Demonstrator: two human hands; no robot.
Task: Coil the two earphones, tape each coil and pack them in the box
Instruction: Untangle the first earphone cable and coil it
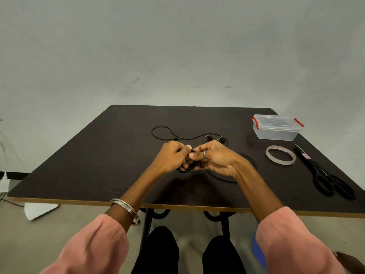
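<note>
At the centre of the frame the left hand (173, 156) and the right hand (214, 158) meet above the table (98, 165), both closed in a pinch on the first earphone (190, 167), whose black cable is bunched into small loops between the fingertips while a slack length trails off to the right under the right wrist. This looks like the coiling step, early in the task. To do it well, one hand should probably keep the finished loops pinched flat while the other feeds the slack in even turns, so nothing springs open before taping. The second earphone (177, 137) lies uncoiled just above the hands, apart from them. Toward the right of the frame sit the tape roll (280, 155) and the scissors (325, 175), and the box (276, 127), lid on, stands at upper right.
</note>
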